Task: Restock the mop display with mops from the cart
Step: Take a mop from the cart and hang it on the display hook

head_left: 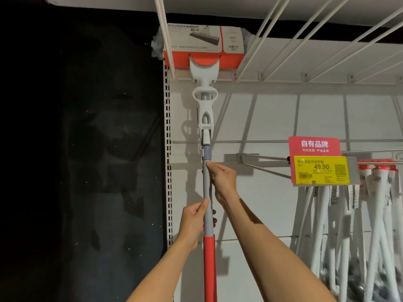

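The white display wall point(272, 118) is spanned at 12 o'clock by wire rails point(283, 40). The mop point(208, 205) is held upright at centre, its boxed head point(204, 46) raised among the rails. At 3 o'clock, 1 yellow price tag point(321, 170) is shown above hanging mops point(353, 225). The grey pole is gripped by the right hand point(223, 182) above and the left hand point(194, 223) below.

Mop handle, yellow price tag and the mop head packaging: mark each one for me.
mop handle point(207, 212): head view, on the grey shaft between the two hands.
yellow price tag point(320, 170): head view, near the printed 49.90.
mop head packaging point(204, 40): head view, on the white printed face of the box.
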